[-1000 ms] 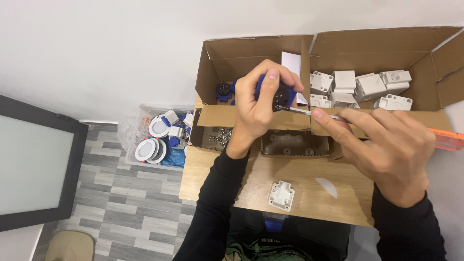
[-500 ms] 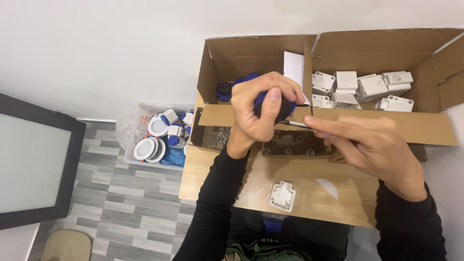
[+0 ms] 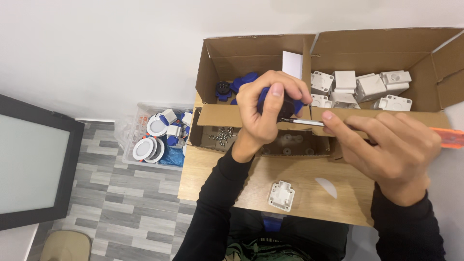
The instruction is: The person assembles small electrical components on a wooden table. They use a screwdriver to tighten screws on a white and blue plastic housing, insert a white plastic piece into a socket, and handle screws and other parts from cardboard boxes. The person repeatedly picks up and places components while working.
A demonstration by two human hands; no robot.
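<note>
Barely shifted since half a second ago, the left hand point(image 3: 265, 113) grips a blue-black part point(image 3: 285, 102) above the cardboard box point(image 3: 251, 53); at 3 o'clock the right hand point(image 3: 386, 140) pinches an orange-handled screwdriver point(image 3: 447, 137), tip touching it, over the bench point(image 3: 309, 193).

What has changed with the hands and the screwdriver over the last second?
Little. The right hand dipped lower half a second ago, hiding the screwdriver's orange handle; now it is back up and the handle shows again. The left hand kept its grip on the blue part, shaft tip against it. The boxes and the white piece on the table stayed put.
</note>
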